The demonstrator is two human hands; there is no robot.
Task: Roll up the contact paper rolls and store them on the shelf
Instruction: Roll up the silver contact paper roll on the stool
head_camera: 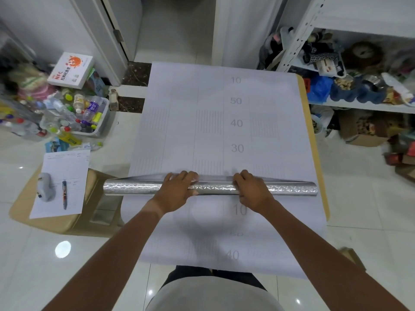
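A silver embossed contact paper roll [132, 187] lies crosswise on its own unrolled white backing sheet [213, 122], which is printed with grey numbers and ruler lines. The sheet covers a wooden table [313, 140] and hangs over its near edge. My left hand [177, 190] grips the roll left of its middle. My right hand [252, 189] grips it right of the middle. Both hands curl over the top of the roll. A white metal shelf [359, 106] stands at the right.
The shelf is crammed with bags, bowls and a stuffed toy. A cardboard box [20, 209] at the left holds a paper sheet, a pen and a grey object. A bin of plastic bottles [74, 115] sits behind it. Cardboard boxes lie on the floor at the right.
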